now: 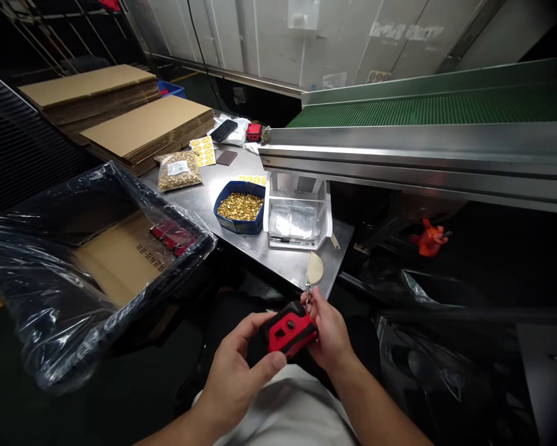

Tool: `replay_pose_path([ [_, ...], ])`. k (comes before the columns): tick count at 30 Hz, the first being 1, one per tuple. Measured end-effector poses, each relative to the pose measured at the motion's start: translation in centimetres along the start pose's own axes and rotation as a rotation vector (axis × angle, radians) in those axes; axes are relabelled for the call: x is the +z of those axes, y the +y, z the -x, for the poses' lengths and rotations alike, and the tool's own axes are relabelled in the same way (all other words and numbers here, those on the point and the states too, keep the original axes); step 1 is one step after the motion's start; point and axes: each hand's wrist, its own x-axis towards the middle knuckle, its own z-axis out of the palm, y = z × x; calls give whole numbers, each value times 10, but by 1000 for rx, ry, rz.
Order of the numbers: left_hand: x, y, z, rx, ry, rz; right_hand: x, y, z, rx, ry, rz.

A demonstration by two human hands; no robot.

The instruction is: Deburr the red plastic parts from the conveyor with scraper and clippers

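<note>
Left fingers [251,323] around probable tape measure [290,335]

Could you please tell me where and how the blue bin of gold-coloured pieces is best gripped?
Probably by the rim of the blue bin, from the near left side: there its wall stands free, while the white tray sits close on the right. The gold-coloured pieces lie below the rim, leaving it exposed.

Two cardboard stacks [148,127], one phone [223,130]

Both hands [234,368] hold a red-and-black case [291,332] near a metal table [282,265].
</note>
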Motion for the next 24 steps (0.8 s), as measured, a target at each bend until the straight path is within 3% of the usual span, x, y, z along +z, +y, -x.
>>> replay_pose_path([
  [3,-2,-3,-5,60,37,-53,-2,-7,0,-240,-64,285],
  [6,-2,-1,-11,-17,-16,-107,-1,-15,8,-426,-148,542],
  [10,-1,2,-21,-206,-182,2,2,-23,23,-513,-315,761],
  [14,-1,1,-29,-252,-306,95,5,-26,34,-501,-524,870],
  [16,-1,2,-30,-232,-323,70,7,-24,36,-536,-466,783],
  [20,-1,7,-28,-153,-238,31,8,-19,32,-667,-148,447],
  [24,0,8,-23,-118,-223,48,4,-14,26,-612,-144,339],
])
